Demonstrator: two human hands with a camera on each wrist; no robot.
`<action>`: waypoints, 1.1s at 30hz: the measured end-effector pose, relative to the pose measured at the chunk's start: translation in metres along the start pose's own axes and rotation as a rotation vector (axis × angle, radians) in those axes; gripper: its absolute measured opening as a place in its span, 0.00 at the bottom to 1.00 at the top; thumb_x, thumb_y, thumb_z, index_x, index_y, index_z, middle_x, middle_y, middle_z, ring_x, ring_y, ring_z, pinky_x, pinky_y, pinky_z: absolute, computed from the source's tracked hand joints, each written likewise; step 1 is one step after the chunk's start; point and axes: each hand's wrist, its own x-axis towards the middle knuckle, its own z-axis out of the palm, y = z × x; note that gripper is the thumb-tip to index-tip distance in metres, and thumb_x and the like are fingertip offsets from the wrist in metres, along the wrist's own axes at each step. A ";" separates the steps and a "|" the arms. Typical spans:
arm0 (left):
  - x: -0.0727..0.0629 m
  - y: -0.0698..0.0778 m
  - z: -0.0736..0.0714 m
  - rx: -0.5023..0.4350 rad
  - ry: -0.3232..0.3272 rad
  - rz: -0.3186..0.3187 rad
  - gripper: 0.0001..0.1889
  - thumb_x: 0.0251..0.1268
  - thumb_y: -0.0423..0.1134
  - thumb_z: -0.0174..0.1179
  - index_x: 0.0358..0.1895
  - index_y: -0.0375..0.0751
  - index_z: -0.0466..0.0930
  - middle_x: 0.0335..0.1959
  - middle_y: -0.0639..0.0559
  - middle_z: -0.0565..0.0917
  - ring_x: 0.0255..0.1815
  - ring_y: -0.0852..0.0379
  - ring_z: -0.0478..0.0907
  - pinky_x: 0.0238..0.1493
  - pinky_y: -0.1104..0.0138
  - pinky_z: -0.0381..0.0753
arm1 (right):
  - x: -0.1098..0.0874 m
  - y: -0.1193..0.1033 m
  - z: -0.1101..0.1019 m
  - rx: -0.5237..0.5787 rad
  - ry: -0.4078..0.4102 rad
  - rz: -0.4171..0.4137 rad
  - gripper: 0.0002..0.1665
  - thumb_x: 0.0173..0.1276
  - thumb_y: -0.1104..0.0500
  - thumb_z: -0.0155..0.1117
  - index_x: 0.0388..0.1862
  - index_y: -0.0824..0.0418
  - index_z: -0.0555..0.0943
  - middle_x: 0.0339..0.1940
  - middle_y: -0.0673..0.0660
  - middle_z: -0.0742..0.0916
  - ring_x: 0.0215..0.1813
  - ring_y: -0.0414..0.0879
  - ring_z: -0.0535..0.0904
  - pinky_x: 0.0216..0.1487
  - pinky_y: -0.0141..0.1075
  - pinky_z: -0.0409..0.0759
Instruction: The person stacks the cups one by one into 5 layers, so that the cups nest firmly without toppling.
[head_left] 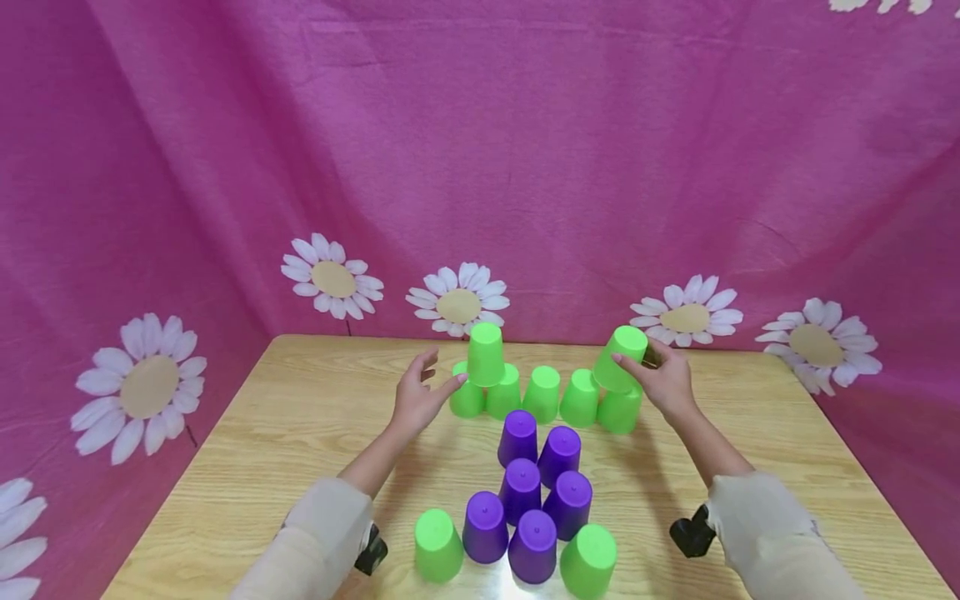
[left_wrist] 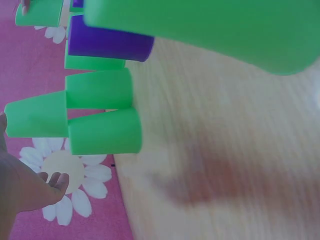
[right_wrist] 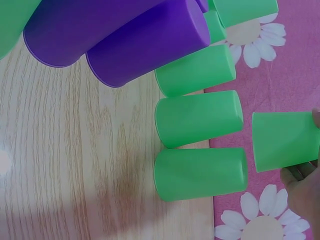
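Along the back of the table stands a row of several upside-down green cups [head_left: 542, 395]. One more green cup [head_left: 485, 356] rests upside down across the two leftmost cups of that row. Beside it is my left hand [head_left: 418, 398], fingers spread and thumb tip right at the cup's side; the left wrist view shows this hand [left_wrist: 35, 182] not wrapped round it. My right hand [head_left: 667, 379] grips another upside-down green cup [head_left: 621, 358] between thumb and fingers. In the right wrist view this held cup [right_wrist: 285, 140] hangs just above the row's right end, a gap beneath it.
Several upside-down purple cups [head_left: 521, 492] stand grouped in front of the row. Nearer me, a green cup [head_left: 438, 546] is at their left and another green cup [head_left: 588, 561] at their right. A pink cloth [head_left: 525, 167] with daisies hangs behind the wooden table [head_left: 300, 433].
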 end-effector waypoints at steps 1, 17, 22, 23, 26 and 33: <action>-0.002 -0.001 -0.001 -0.001 -0.006 -0.005 0.33 0.55 0.39 0.64 0.65 0.35 0.63 0.64 0.35 0.68 0.62 0.35 0.67 0.62 0.47 0.69 | 0.000 0.001 0.000 -0.002 0.000 0.005 0.29 0.61 0.56 0.65 0.58 0.69 0.73 0.51 0.70 0.81 0.36 0.19 0.70 0.40 0.13 0.72; -0.036 -0.030 -0.014 0.075 -0.073 0.011 0.31 0.56 0.39 0.65 0.62 0.33 0.66 0.61 0.36 0.72 0.61 0.38 0.69 0.60 0.49 0.70 | 0.000 0.007 0.005 -0.022 -0.016 0.060 0.29 0.61 0.55 0.65 0.57 0.69 0.73 0.53 0.70 0.80 0.37 0.22 0.69 0.40 0.13 0.70; -0.039 -0.039 -0.017 0.075 -0.082 0.017 0.30 0.55 0.40 0.65 0.61 0.34 0.67 0.60 0.36 0.73 0.60 0.39 0.70 0.60 0.49 0.70 | 0.001 0.007 0.005 -0.035 -0.028 0.056 0.28 0.62 0.55 0.64 0.58 0.69 0.73 0.53 0.70 0.81 0.40 0.27 0.70 0.41 0.13 0.69; -0.040 -0.039 -0.017 0.069 -0.084 0.016 0.30 0.55 0.39 0.65 0.61 0.34 0.67 0.61 0.37 0.73 0.60 0.39 0.70 0.60 0.49 0.70 | 0.002 0.006 0.005 -0.037 -0.033 0.053 0.29 0.62 0.55 0.64 0.58 0.69 0.73 0.53 0.70 0.80 0.41 0.29 0.71 0.41 0.14 0.69; -0.044 -0.040 -0.018 0.061 -0.095 0.018 0.31 0.54 0.38 0.66 0.61 0.34 0.68 0.61 0.36 0.73 0.60 0.40 0.70 0.60 0.49 0.70 | 0.003 0.005 0.005 -0.045 -0.043 0.045 0.30 0.62 0.56 0.64 0.60 0.69 0.71 0.53 0.70 0.80 0.46 0.37 0.75 0.46 0.19 0.73; -0.058 -0.041 -0.023 0.029 -0.127 0.036 0.29 0.54 0.36 0.66 0.60 0.34 0.69 0.60 0.36 0.74 0.60 0.37 0.69 0.61 0.48 0.69 | -0.005 0.001 -0.006 -0.025 -0.071 0.065 0.40 0.62 0.57 0.64 0.68 0.71 0.60 0.64 0.72 0.72 0.64 0.63 0.68 0.67 0.49 0.67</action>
